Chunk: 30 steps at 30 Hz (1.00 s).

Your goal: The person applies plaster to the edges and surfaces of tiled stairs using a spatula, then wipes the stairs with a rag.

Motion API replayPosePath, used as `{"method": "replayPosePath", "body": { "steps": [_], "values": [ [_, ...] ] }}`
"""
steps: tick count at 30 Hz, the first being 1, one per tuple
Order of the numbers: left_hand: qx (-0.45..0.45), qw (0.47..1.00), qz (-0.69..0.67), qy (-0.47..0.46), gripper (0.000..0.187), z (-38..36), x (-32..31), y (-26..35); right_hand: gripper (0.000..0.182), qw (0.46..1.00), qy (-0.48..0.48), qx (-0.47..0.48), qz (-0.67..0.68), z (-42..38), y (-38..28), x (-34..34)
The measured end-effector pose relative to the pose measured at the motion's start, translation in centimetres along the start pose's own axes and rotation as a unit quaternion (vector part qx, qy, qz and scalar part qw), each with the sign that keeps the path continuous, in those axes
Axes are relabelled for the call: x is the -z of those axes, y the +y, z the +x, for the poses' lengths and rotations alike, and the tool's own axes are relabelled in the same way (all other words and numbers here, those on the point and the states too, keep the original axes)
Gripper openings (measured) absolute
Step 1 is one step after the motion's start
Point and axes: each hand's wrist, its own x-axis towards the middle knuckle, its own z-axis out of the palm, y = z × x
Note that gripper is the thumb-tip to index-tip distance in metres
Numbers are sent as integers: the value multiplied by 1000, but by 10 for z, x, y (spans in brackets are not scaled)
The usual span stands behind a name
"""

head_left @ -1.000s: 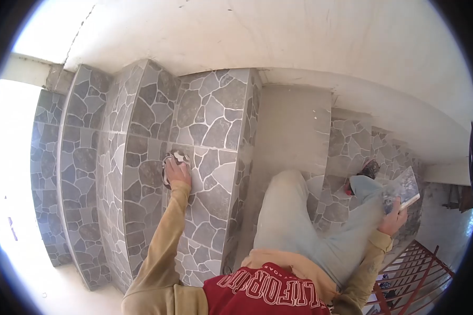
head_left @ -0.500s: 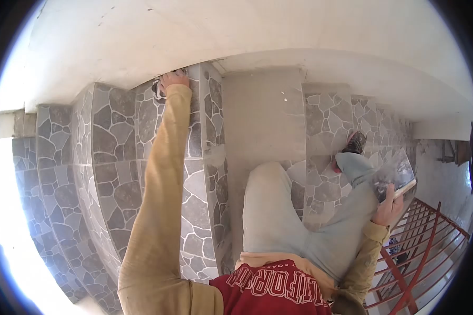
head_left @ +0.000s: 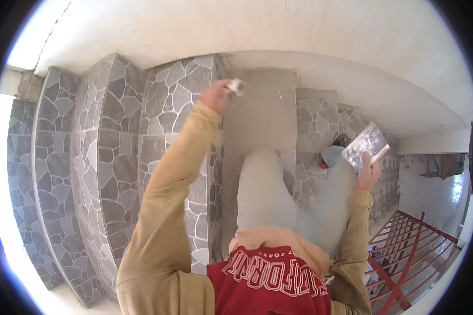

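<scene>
My left hand (head_left: 215, 97) is closed on a small white object (head_left: 236, 86), blurred by motion, so I cannot tell its kind. That hand is over the edge between a tiled step (head_left: 181, 86) and a bare grey, untiled step (head_left: 263, 113), near the wall. On the right, my right hand (head_left: 369, 176) grips a flat, shiny grey rectangular plate (head_left: 363, 146) with a pale edge, thumb lying on its face. The plate is tilted and overlaps my right lower leg in this view.
Stone-patterned tiled steps (head_left: 123, 173) run down the left side, with more steps (head_left: 315, 118) on the right around my foot (head_left: 341, 140). A pale wall (head_left: 299, 31) borders them. At the lower right stands a red metal railing (head_left: 404, 247).
My left hand has come away from the tiled step by the wall, moving right with the small white object. My right hand has brought the plate up and left, turning its face.
</scene>
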Motion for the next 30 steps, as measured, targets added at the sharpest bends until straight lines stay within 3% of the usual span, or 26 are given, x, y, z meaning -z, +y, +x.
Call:
{"method": "replayPosePath", "body": {
  "steps": [1,3,5,6,8,9,10,12,13,15,16,18,19,22,24,25,28,30],
  "values": [
    [-9,998,48,46,30,-11,35,-5,32,999,21,36,0,-1,9,-4],
    [41,982,104,150,29,-35,96,-32,28,996,16,-30,-85,-28,-32,-30],
    [100,970,163,151,28,-55,143,-67,26,986,-75,-106,102,-58,-22,-84],
    [99,970,168,147,28,-62,154,-98,28,982,-116,-128,75,-78,-31,-114],
    [-12,915,403,-20,33,-82,150,-173,34,968,-224,-76,-80,-122,-32,-178],
    [18,951,308,-17,36,-100,129,-198,34,972,-235,-12,-22,-149,-2,-218],
    [49,977,208,-13,40,-112,105,-206,32,963,-264,20,-59,-177,-3,-238],
    [33,897,414,151,48,-141,70,-149,30,940,-321,73,-87,-229,-10,-269],
    [40,892,420,164,48,-138,70,-135,30,928,-352,91,-83,-255,-9,-271],
    [141,917,335,166,53,-131,71,-123,31,895,-399,199,-23,-292,-1,-264],
    [149,914,338,170,53,-130,72,-127,31,890,-407,202,-21,-300,0,-259],
    [124,948,242,165,56,-121,91,-140,31,897,-427,102,-47,-304,-4,-269],
    [137,955,219,148,57,-120,95,-142,31,890,-439,115,-36,-297,-1,-284],
    [108,942,289,136,56,-118,93,-132,28,911,-373,158,-80,-260,17,-334],
    [105,930,320,146,57,-113,87,-129,23,932,-331,141,-43,-226,12,-367],
    [103,919,349,149,59,-115,91,-131,17,933,-344,82,-63,-217,9,-380],
    [143,936,307,98,59,-110,97,-135,20,950,-302,74,28,-252,-11,-351],
    [131,935,317,93,56,-113,90,-158,31,945,-309,79,70,-277,-11,-323]
  ]
}}
